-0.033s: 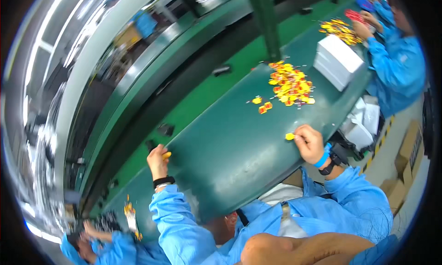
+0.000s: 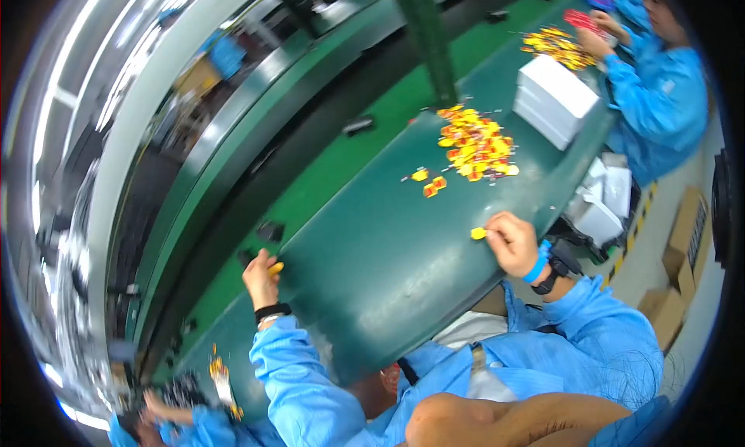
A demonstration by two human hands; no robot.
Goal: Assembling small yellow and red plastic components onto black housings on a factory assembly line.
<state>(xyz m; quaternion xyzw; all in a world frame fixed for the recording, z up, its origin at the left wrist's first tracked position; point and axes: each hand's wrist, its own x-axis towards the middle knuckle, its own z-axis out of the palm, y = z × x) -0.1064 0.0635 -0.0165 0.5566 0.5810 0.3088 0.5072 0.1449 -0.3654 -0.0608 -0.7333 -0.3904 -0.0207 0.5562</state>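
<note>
Yellow piece (image 2: 479, 233) is pinched in the right hand's (image 2: 513, 245) fingers, over the green tabletop (image 2: 380, 268). At nine o'clock from it, the left hand's (image 2: 260, 280) fingers pinch a second piece (image 2: 276, 268). Pile (image 2: 477, 144) lies at twelve o'clock, white box (image 2: 556, 102) at one.

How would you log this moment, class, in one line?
left hand: pinching yellow piece; right hand: pinching second yellow piece; yellow-red pile: on green worktop; white box: right of pile
</note>
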